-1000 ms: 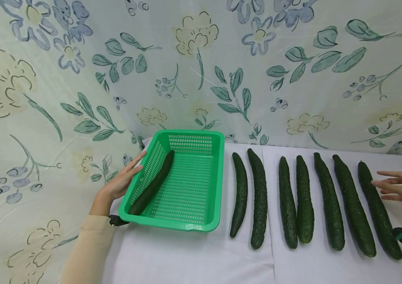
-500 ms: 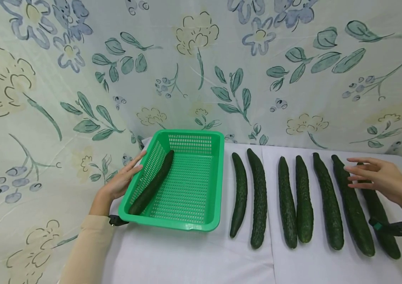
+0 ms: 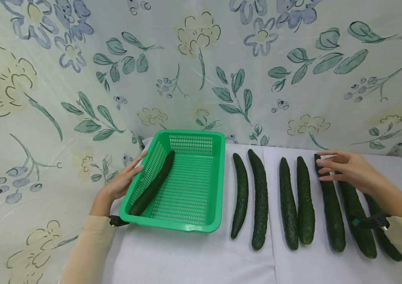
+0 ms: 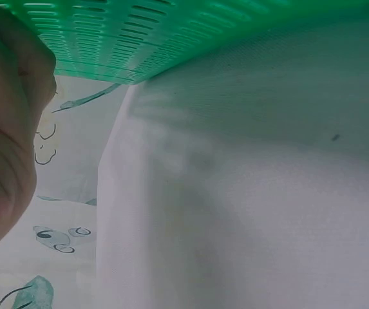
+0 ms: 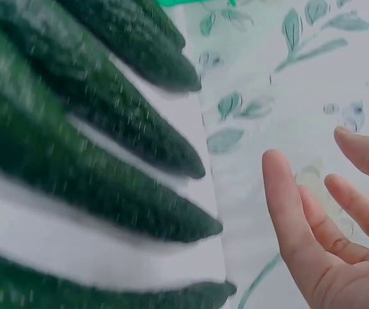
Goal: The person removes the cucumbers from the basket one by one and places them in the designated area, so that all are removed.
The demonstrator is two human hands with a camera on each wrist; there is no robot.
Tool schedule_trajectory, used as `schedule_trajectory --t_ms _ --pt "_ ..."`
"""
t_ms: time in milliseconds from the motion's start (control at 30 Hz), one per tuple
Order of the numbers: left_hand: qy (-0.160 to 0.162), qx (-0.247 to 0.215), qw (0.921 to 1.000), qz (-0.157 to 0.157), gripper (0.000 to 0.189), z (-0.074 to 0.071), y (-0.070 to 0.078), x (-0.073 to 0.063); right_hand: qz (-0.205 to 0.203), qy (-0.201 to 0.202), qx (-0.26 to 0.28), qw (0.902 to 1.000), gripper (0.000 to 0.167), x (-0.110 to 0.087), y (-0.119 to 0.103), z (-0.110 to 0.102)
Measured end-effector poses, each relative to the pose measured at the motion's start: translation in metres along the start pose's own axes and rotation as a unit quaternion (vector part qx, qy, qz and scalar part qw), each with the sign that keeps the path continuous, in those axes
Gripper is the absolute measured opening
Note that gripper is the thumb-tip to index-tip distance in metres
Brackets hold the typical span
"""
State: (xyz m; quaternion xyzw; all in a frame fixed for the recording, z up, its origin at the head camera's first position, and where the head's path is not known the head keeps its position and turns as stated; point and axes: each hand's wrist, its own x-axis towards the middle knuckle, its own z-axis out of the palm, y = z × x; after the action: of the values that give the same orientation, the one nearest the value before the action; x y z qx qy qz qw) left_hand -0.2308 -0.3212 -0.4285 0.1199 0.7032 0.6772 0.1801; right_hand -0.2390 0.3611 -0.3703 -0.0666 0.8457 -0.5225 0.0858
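My left hand [image 3: 120, 184] rests against the left side of a green plastic basket [image 3: 221, 181], its extended fingers touching the rim. In the left wrist view, the hand [image 4: 4, 129] is beside the basket's slotted wall [image 4: 139, 38], the fingertips hidden. One cucumber [image 3: 153, 185] lies slanted along the basket's left inner side. My right hand [image 3: 351, 170] holds nothing; its fingers are spread and slightly bent above the far ends of the right-hand cucumbers. The fingertips overlap the third cucumber from the right [image 3: 332, 209] in the head view. The right wrist view shows this hand [image 5: 329, 264] apart from the cucumbers.
Several cucumbers lie in a row on the white cloth [image 3: 193, 256], right of the basket. The nearest to it are a slim curved one [image 3: 240, 197] and a bumpy one [image 3: 259, 201]. A floral cloth [image 3: 186, 79] hangs behind the table.
My right hand has moved left from beside the far-right cucumber, passing over the two rightmost ones to the third. The left hand and the basket have stayed in place.
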Motion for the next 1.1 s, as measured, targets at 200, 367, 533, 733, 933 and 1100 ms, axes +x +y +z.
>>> schedule_trajectory --t_ms 200,367,533,733,933,1100 --pt "-0.004 -0.001 1.0 0.003 0.059 0.0 0.0 0.001 -0.024 -0.019 0.01 0.9995 0.03 0.003 -0.019 0.017" --pt "-0.006 -0.003 1.0 0.003 0.059 0.001 0.001 0.001 -0.027 -0.038 0.024 0.9986 0.037 0.007 -0.033 0.028" --pt "-0.005 -0.002 1.0 0.004 0.059 0.001 0.001 0.0 -0.034 -0.05 0.04 0.9973 0.04 0.013 -0.049 0.043" --pt "-0.008 -0.007 0.9999 0.004 0.059 0.001 0.0 0.0 -0.044 -0.071 0.075 0.9937 0.034 0.02 -0.068 0.062" --pt "-0.006 -0.002 1.0 0.006 0.059 0.0 -0.001 0.0 -0.056 -0.093 0.084 0.9905 0.04 0.029 -0.087 0.083" --pt "-0.004 0.003 1.0 0.008 0.059 -0.001 -0.002 0.0 -0.056 -0.117 0.113 0.985 0.044 0.038 -0.105 0.104"
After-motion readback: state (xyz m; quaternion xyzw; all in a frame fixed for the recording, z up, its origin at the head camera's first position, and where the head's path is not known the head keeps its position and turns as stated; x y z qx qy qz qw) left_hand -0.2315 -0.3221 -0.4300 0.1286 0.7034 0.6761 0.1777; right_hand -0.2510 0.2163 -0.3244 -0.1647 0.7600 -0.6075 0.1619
